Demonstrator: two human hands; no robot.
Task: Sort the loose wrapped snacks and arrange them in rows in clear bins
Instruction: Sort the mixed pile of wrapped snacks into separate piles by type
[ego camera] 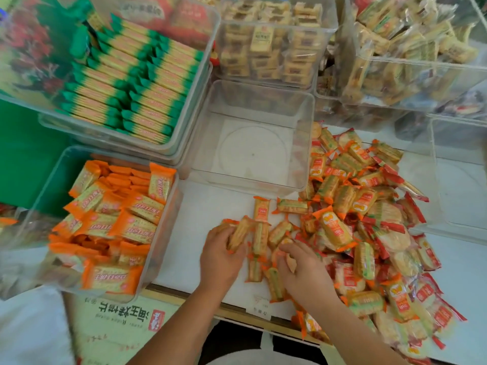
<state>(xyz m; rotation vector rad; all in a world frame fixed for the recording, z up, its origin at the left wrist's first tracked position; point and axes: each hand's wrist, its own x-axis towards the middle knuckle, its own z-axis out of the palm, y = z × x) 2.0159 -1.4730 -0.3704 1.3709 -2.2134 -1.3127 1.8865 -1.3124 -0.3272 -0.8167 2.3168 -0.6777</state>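
A big heap of loose wrapped snacks (369, 222), orange-ended and red-ended, covers the white table at right. My left hand (218, 256) grips a bundle of orange-ended snack packs (241, 233) at the heap's left edge. My right hand (303, 272) lies palm down beside it, fingers curled over more packs (276, 283); what it holds is partly hidden. An empty clear bin (253, 180) stands just beyond the hands. A clear bin of orange packs (110, 222) sits at left.
A bin of green-ended packs in neat rows (137, 85) stands at back left. Bins of pale snacks (271, 43) fill the back, with another (411, 48) to their right. An empty clear bin (463, 180) is at right. A printed cardboard box (118, 327) lies below the table edge.
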